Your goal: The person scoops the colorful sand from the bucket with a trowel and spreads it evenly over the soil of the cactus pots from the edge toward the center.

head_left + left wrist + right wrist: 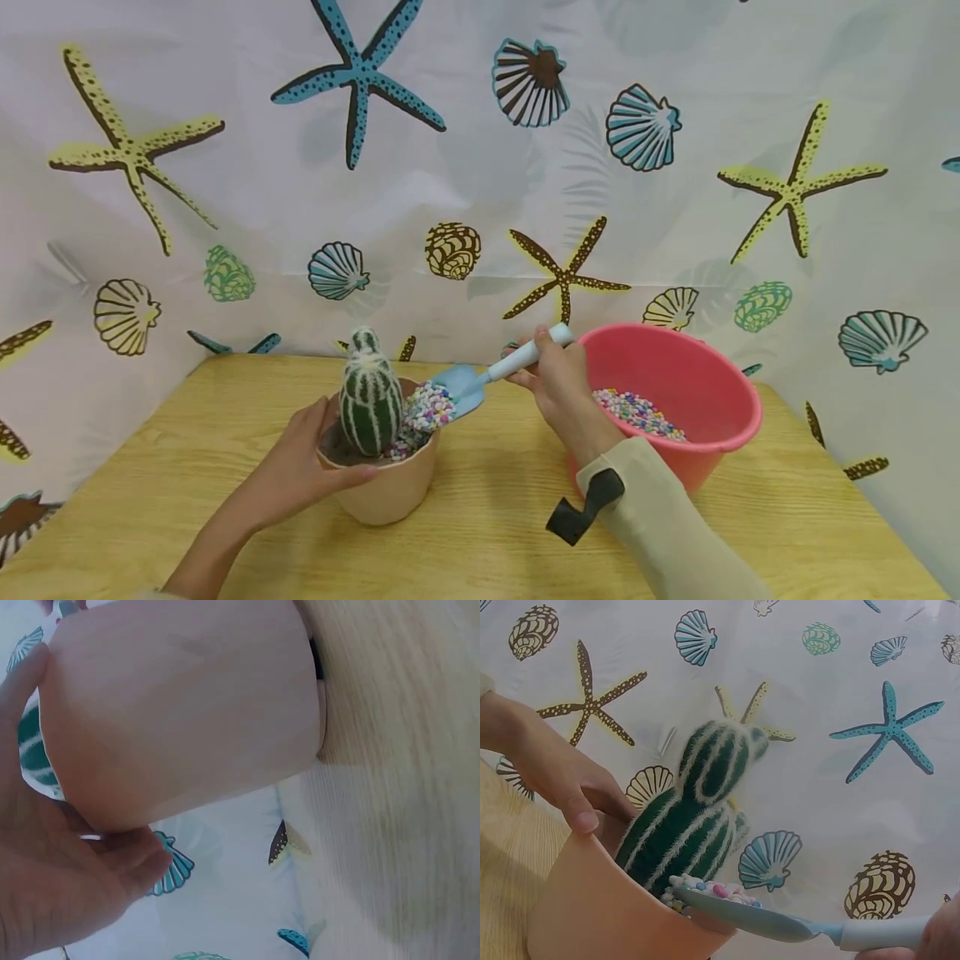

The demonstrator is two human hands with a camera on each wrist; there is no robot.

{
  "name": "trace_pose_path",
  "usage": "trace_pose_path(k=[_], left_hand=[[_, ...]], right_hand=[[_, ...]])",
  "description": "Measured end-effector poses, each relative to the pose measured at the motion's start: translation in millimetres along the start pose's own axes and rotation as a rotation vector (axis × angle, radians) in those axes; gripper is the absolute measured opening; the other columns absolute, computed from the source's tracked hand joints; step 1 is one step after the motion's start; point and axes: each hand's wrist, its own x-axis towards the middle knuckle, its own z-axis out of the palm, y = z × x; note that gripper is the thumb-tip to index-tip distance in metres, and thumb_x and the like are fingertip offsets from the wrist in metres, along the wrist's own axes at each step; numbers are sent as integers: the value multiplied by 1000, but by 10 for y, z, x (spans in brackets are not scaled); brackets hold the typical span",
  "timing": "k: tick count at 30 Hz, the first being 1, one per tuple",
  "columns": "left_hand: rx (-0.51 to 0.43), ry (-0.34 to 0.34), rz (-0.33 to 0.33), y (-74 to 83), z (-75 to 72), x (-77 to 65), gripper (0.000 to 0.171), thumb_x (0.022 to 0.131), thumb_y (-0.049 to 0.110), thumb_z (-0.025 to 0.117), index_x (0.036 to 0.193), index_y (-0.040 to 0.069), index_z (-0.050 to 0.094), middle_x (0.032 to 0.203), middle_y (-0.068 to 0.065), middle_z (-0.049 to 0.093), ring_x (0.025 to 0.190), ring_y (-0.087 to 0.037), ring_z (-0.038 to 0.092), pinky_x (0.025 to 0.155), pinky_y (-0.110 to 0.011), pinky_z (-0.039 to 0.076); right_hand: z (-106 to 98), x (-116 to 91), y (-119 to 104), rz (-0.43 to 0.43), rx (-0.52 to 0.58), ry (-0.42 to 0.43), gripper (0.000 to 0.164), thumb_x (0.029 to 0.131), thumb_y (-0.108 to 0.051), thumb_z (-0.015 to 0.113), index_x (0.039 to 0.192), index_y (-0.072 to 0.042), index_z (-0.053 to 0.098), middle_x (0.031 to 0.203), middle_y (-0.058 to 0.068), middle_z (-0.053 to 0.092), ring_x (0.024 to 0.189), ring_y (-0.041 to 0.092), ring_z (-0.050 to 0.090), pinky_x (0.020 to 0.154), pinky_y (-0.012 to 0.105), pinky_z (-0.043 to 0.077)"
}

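A striped green cactus with white fuzz stands in a peach flower pot. My left hand grips the pot's left side, thumb near the rim and fingers around the wall, as the left wrist view shows. In my right hand is the pale handle of a light blue trowel. Its blade carries colourful pebbles and tilts over the pot's right rim. More coloured pebbles lie in the pot beside the cactus, over dark soil. The trowel's tip is partly hidden by the pebbles.
A pink-red tub stands to the right of the pot, with coloured pebbles inside; my right forearm crosses its front. A wooden table bears everything. Behind hangs a cloth printed with starfish and shells. A black strap dangles from my right sleeve.
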Motion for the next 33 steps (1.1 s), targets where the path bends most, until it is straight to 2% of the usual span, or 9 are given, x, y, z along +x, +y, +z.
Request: trace_pose_path(k=[8,10,13,16,19,22,25,28,33], left_hand=[[88,61,-143,176,142,-53,123,74,71,63,148,-11,8,144,-40,20,128,-57,31,97,-66,37],[104,85,-141,196,152,-59,123,74,72,63,147,-12,12,143,-40,22,127,-57,33,96,-65,38],[68,90,-89,168,121,-58,115,76,65,67,146,-11,16,143,-38,24,128,-55,30,96,-66,38],[-7,55,-20,114,59,-28,108,78,55,72,147,-8,18,145,-35,23,132,-51,24,98,-67,34],[-61,2,7,69,10,7,109,78,51,73,148,-8,14,147,-34,19,134,-50,24,99,-66,33],[-51,-17,-16,44,6,14,113,78,52,73,148,-10,9,146,-37,17,131,-51,30,98,-64,37],[-27,-3,-42,59,47,1,114,79,53,71,148,-10,7,147,-39,15,131,-53,28,99,-65,36],[-13,22,-80,136,100,-19,114,79,56,69,149,-8,7,147,-40,13,132,-55,26,100,-66,34],[7,47,-116,244,123,-48,113,78,60,69,149,-7,10,145,-40,16,129,-56,31,98,-65,37]], right_hand=[[14,-15,12,-4,-19,0,32,104,-18,36,126,5,36,107,16,45,94,27,58,93,54,48],[13,-13,13,-5,-16,-1,29,104,-18,36,123,4,37,109,17,44,92,26,59,93,54,48],[10,-11,20,-5,-19,-1,25,104,-18,37,118,3,38,107,16,44,89,24,60,92,54,48],[4,-10,19,-15,-28,3,22,104,-18,37,113,2,39,102,15,46,86,22,61,92,54,49],[0,-14,12,-25,-35,7,20,104,-18,37,107,1,41,98,15,48,83,21,61,91,54,49],[5,-25,10,-21,-46,3,19,104,-18,38,105,0,42,101,16,49,83,21,62,90,54,49],[7,-34,5,-23,-59,0,21,104,-18,38,108,2,42,107,20,49,83,21,62,90,54,49],[7,-35,0,-34,-67,5,22,104,-18,38,111,2,42,112,22,48,83,20,62,90,53,50],[17,-30,-2,-40,-73,11,21,103,-18,39,107,2,44,107,19,51,80,19,62,89,53,50]])
